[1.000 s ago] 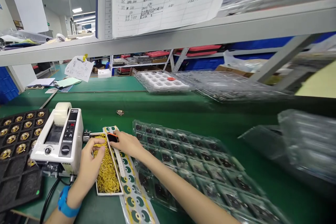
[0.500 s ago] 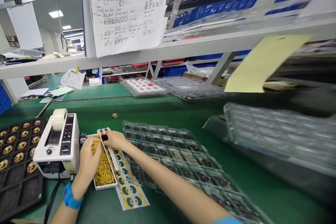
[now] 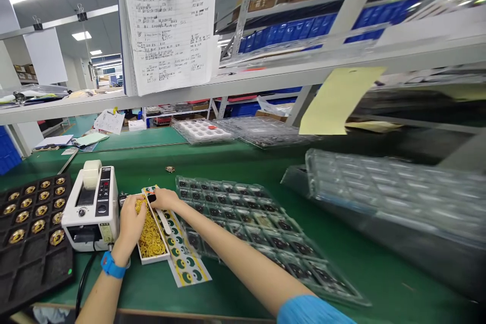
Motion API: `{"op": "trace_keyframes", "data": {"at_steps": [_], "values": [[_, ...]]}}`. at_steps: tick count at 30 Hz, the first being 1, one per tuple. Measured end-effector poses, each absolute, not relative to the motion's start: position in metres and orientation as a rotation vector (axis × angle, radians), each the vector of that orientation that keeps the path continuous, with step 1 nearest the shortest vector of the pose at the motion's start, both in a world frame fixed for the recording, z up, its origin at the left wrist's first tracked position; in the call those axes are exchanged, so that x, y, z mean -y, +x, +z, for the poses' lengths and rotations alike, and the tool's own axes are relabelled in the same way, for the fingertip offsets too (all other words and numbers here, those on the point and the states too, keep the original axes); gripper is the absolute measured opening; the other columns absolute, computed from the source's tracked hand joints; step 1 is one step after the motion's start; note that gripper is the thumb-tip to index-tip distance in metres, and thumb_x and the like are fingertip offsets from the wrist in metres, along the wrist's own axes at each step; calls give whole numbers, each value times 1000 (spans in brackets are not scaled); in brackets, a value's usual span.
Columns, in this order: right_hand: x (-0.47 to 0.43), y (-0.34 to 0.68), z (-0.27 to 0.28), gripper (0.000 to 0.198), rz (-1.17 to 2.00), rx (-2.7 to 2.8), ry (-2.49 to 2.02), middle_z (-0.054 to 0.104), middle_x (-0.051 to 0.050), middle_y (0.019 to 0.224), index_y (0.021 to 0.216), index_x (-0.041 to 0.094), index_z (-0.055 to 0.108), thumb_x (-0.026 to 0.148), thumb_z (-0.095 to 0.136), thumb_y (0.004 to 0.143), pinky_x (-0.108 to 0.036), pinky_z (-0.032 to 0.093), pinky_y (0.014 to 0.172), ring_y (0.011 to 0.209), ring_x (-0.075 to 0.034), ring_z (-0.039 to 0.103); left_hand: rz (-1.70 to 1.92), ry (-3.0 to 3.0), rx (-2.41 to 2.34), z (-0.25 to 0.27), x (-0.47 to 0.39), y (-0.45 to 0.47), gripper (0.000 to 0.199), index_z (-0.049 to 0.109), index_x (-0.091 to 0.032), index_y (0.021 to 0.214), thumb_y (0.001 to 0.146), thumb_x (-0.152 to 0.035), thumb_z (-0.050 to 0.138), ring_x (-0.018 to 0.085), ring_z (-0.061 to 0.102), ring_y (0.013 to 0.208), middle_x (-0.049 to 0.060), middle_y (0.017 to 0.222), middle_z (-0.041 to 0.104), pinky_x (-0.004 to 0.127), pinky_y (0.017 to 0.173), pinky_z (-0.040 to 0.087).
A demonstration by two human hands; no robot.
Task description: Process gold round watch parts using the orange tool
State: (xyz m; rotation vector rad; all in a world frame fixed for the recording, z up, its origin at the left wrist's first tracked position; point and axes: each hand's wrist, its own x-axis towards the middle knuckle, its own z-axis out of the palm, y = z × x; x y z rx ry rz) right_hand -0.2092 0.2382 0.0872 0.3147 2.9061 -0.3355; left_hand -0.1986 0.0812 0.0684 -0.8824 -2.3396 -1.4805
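Note:
My left hand [image 3: 132, 220] rests over the left side of a long white box [image 3: 155, 259] filled with yellow rings [image 3: 152, 238]. Its thumb and forefinger are apart, with nothing visible between them. At the box's far end, my right hand [image 3: 166, 198] has its fingers closed by a small dark piece [image 3: 152, 197]; what it is, I cannot make out. A sheet of green and yellow round stickers [image 3: 186, 263] lies under my right wrist, along the box. On that sheet lies a narrow white strip [image 3: 164, 224].
Left of the box stands a white tape dispenser [image 3: 93, 212], beside a black tray [image 3: 38, 243] of gold round parts. Clear plastic trays [image 3: 243, 212] with dark parts lie to the right; more trays [image 3: 372, 187] are stacked further right. A small metal part [image 3: 170, 168] sits behind.
The view has shifted, moving the dispenser and black tray slightly right in the picture. Both hands stay at the box, in nearly the same pose.

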Motion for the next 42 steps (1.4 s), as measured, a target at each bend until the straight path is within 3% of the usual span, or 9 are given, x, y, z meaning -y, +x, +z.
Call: {"op": "trace_keyframes", "data": {"at_steps": [11,16,23,26,28,31,34,38,42], "values": [[-256,-214,93,26,-405,-2924,91,61,-8,114,116,15,60,34,62,97,-41,55,85,97,-23,62,-1588,-831,2349,68,-83,-202,10,62,-16,88,83,-10,56,24,60,97,6,94,65,43,90,46],[-263,-183,110,33,-465,-3100,31,62,-8,111,121,16,58,35,64,96,-41,55,83,94,-23,63,-1818,-682,2324,74,-81,-196,10,61,-18,89,82,-22,55,25,59,97,8,97,65,38,88,44],[-263,-120,156,51,-520,-3528,-26,64,-8,114,128,20,55,27,76,82,-35,52,82,106,-28,61,-2613,-745,2403,90,-95,-156,52,63,-12,73,74,-63,60,23,65,58,15,71,69,27,46,44],[-256,-94,157,48,-526,-3661,-44,64,-9,109,124,20,57,25,76,81,-34,52,75,100,-28,62,-3045,-794,2262,97,-109,-129,66,69,-7,86,74,-71,57,28,72,71,20,82,73,33,57,55],[-253,-75,151,44,-580,-3793,-198,64,-8,102,123,19,57,25,74,83,-32,52,69,92,-26,63,-3341,-674,1913,101,-118,-114,58,69,-10,94,77,-65,62,25,73,84,16,91,75,33,73,58],[-250,-46,138,36,-838,-3983,-523,63,-8,100,126,19,53,27,62,92,-29,53,66,85,-22,63,-3541,-377,1335,105,-125,-99,39,71,-14,96,74,-44,78,20,71,93,10,98,76,25,83,55],[-246,-19,121,36,-1167,-3987,-516,61,-8,105,129,21,50,26,61,94,-26,55,68,90,-21,62,-3542,-214,1116,108,-127,-87,41,73,-13,92,62,-35,89,21,72,91,11,93,76,25,79,57],[-238,4,88,40,-1591,-3812,-147,60,-8,111,125,24,52,28,67,89,-24,57,69,95,-21,62,-3394,-198,1245,106,-128,-73,41,74,-13,90,63,-40,88,16,70,71,5,74,73,21,68,56],[-231,11,57,44,-2075,-3270,284,65,-7,106,119,23,56,31,73,80,-27,58,72,89,-22,66,-3163,-202,1494,98,-129,-70,43,73,-13,88,62,-44,87,13,67,62,1,67,69,19,60,54]]}}
